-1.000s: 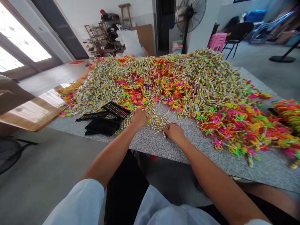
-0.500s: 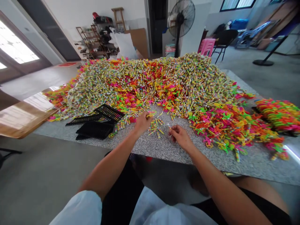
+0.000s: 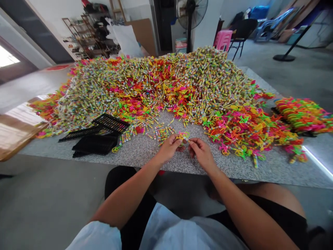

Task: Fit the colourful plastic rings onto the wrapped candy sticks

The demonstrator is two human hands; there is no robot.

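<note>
My left hand (image 3: 170, 148) is closed on several bright plastic ring pieces (image 3: 184, 134), pink and yellow-green, which stick out past its thumb and fingertips. My right hand (image 3: 201, 152) pinches a small printed tube (image 3: 189, 141), mostly covered by the fingers. The fingertips of both hands nearly meet above the speckled stone tabletop (image 3: 145, 152). Just beyond my left hand lies a loose group of small yellow printed tubes (image 3: 161, 132), some side by side. Whether the tube touches the ring pieces I cannot tell.
A large heap of printed tubes (image 3: 99, 90) covers the table's back. Bright ring-topped pieces (image 3: 239, 128) are piled at right, with a filled black tray (image 3: 304, 114) beyond. Black slotted trays (image 3: 96, 144) lie at left. A standing fan (image 3: 191, 17) is behind the table.
My left hand has moved right and nearer to me, from the loose tubes to my right hand, bringing the ring pieces. My right hand still pinches the tube. The view has shifted.
</note>
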